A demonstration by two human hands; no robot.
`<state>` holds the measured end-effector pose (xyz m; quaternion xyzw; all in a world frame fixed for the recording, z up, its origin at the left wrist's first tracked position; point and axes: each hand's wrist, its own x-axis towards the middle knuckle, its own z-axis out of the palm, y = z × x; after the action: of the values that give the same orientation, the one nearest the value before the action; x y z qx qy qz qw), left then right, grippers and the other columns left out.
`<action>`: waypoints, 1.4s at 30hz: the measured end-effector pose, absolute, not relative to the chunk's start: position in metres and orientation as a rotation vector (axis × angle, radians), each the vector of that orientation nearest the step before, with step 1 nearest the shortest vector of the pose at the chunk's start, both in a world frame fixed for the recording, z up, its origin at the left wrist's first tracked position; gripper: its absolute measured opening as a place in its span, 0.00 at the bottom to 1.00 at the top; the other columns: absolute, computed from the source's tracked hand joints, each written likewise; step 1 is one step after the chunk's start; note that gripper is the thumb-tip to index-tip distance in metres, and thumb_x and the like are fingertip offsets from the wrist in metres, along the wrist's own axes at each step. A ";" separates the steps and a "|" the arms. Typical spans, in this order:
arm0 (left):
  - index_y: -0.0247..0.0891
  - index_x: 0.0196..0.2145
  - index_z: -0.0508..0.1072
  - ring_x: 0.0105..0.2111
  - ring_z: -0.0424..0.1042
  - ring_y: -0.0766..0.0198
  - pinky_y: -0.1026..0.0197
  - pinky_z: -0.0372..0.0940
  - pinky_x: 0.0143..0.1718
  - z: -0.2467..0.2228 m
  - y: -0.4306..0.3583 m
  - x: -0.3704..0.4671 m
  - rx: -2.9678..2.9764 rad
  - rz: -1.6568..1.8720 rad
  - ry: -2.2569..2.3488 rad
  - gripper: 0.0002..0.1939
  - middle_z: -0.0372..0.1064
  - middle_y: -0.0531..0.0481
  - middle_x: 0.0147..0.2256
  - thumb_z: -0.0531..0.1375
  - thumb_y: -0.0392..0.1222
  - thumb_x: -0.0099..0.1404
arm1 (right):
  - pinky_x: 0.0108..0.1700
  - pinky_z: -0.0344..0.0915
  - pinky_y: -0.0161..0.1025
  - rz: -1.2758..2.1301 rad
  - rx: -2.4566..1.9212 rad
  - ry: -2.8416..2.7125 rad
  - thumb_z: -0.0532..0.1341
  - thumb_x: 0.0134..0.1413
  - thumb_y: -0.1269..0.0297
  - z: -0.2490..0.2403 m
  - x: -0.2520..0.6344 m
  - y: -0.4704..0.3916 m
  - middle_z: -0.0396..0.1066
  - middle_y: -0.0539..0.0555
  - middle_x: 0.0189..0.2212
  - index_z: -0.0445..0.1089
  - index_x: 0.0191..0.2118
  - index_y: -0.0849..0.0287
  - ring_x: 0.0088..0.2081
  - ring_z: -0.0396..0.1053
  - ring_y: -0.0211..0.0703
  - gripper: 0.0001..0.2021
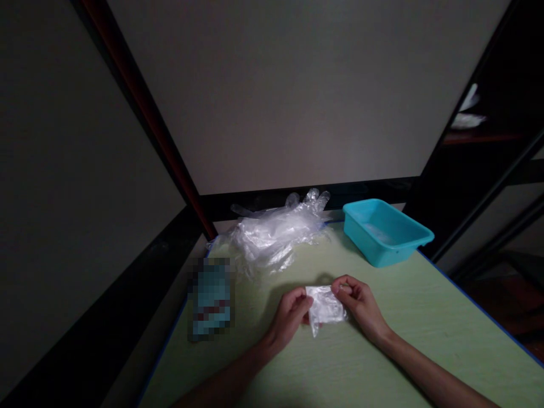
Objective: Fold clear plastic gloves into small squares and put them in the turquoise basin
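Observation:
Between my two hands is a folded clear plastic glove (pixel 326 306), a small shiny packet with a loose tip hanging at its lower left. My left hand (pixel 291 314) pinches its left edge, thumb on top and fingers partly hidden beneath. At the upper right corner, the thumb and fingers of my right hand (pixel 359 300) are closed on the plastic. Beyond them lies a loose heap of clear disposable plastic gloves (pixel 276 229), some finger shapes showing at its far right.
A turquoise plastic basin (pixel 382 252) stands at the table's back right, with something pale inside. On the left lies a pixelated blue-green item (pixel 212 297). The pale green table (pixel 382 374) has a blue edge and meets a panel (pixel 297 102) behind.

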<state>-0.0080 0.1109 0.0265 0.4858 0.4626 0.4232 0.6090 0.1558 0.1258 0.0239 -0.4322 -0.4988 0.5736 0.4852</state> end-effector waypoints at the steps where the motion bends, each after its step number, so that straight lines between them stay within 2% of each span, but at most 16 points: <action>1: 0.33 0.26 0.66 0.21 0.65 0.66 0.64 0.60 0.23 0.029 0.110 -0.008 1.119 0.960 1.046 0.15 0.64 0.52 0.22 0.58 0.50 0.49 | 0.19 0.43 0.30 1.396 -1.046 -1.198 0.63 0.40 0.56 0.023 0.156 0.126 0.55 0.43 0.12 0.63 0.25 0.60 0.16 0.49 0.30 0.13; 6: 0.32 0.28 0.67 0.22 0.67 0.65 0.63 0.64 0.23 0.033 0.111 -0.009 1.095 0.946 1.001 0.09 0.67 0.50 0.25 0.57 0.41 0.48 | 0.19 0.46 0.30 1.444 -1.030 -1.103 0.63 0.40 0.56 0.021 0.156 0.129 0.58 0.43 0.13 0.63 0.27 0.61 0.15 0.52 0.31 0.14; 13: 0.32 0.27 0.67 0.22 0.67 0.65 0.60 0.66 0.24 0.034 0.110 -0.009 1.044 1.012 1.007 0.09 0.68 0.49 0.25 0.58 0.41 0.49 | 0.22 0.52 0.30 1.609 -0.929 -0.975 0.67 0.36 0.57 0.023 0.154 0.129 0.66 0.45 0.18 0.64 0.33 0.61 0.19 0.60 0.33 0.18; 22: 0.32 0.27 0.68 0.24 0.67 0.64 0.60 0.67 0.24 0.036 0.110 -0.009 0.999 1.056 1.007 0.10 0.68 0.49 0.25 0.59 0.42 0.48 | 0.25 0.56 0.30 1.736 -0.848 -0.902 0.70 0.27 0.68 0.023 0.154 0.129 0.69 0.47 0.20 0.66 0.28 0.62 0.21 0.63 0.33 0.16; 30: 0.31 0.30 0.70 0.24 0.66 0.63 0.60 0.67 0.23 0.037 0.109 -0.010 1.014 1.029 0.912 0.11 0.68 0.48 0.27 0.58 0.35 0.46 | 0.26 0.57 0.29 1.817 -0.759 -0.944 0.69 0.30 0.72 0.018 0.158 0.128 0.70 0.48 0.23 0.69 0.29 0.62 0.24 0.64 0.33 0.14; 36: 0.31 0.32 0.70 0.26 0.67 0.62 0.59 0.68 0.24 0.034 0.108 -0.009 1.010 1.049 0.908 0.10 0.69 0.47 0.28 0.58 0.36 0.49 | 0.32 0.61 0.32 1.872 -0.739 -0.845 0.66 0.39 0.66 0.024 0.153 0.124 0.71 0.51 0.29 0.70 0.34 0.61 0.28 0.66 0.35 0.12; 42: 0.31 0.33 0.67 0.28 0.69 0.60 0.58 0.68 0.26 0.038 0.107 -0.006 1.024 1.090 0.936 0.10 0.70 0.45 0.31 0.57 0.37 0.50 | 0.36 0.64 0.35 1.881 -0.738 -0.703 0.67 0.38 0.64 0.022 0.148 0.120 0.71 0.51 0.32 0.70 0.35 0.59 0.33 0.67 0.38 0.13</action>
<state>-0.0057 0.1065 0.0376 0.4482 0.4094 0.4770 0.6356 0.1482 0.1205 0.0224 -0.3027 -0.2881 0.7710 0.4805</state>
